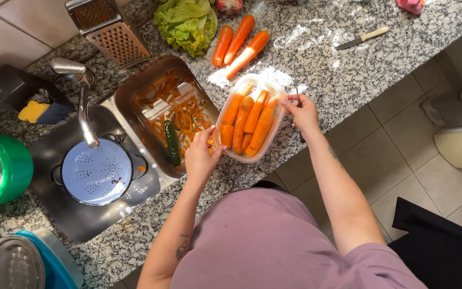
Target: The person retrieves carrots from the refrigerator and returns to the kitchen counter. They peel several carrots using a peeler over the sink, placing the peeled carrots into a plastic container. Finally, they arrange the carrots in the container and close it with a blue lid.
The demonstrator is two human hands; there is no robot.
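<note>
My left hand (201, 155) rests against the near short end of the clear plastic container (248, 119), fingers curled loosely on its rim, thumb toward the sink side. My right hand (301, 111) grips a thin, dark-handled knife (295, 80) at the container's far right corner, fingers closed narrowly around the handle, blade pointing away from me across the granite worktop (343, 69). The container sits close to the front edge of the worktop, just to the right of the sink, and holds several peeled carrots (247, 120) lying lengthwise side by side. Three unpeeled carrots (240, 40) lie beyond the container toward the back of the worktop, next to a head of green lettuce (186, 22). A second knife with a pale handle (362, 38) lies well apart near the right end of the worktop. Immediately left of the container, a rectangular metal tray (135, 88) rests over the sink edge and contains orange carrot peelings (188, 115) and a green peeler (171, 142). A metal box grater (108, 29) stands at the back left corner behind the tray. In the sink basin, a pale blue colander (97, 171) sits under the chrome tap (81, 91). A yellow sponge (33, 111) lies in a dark holder at the far left.
</note>
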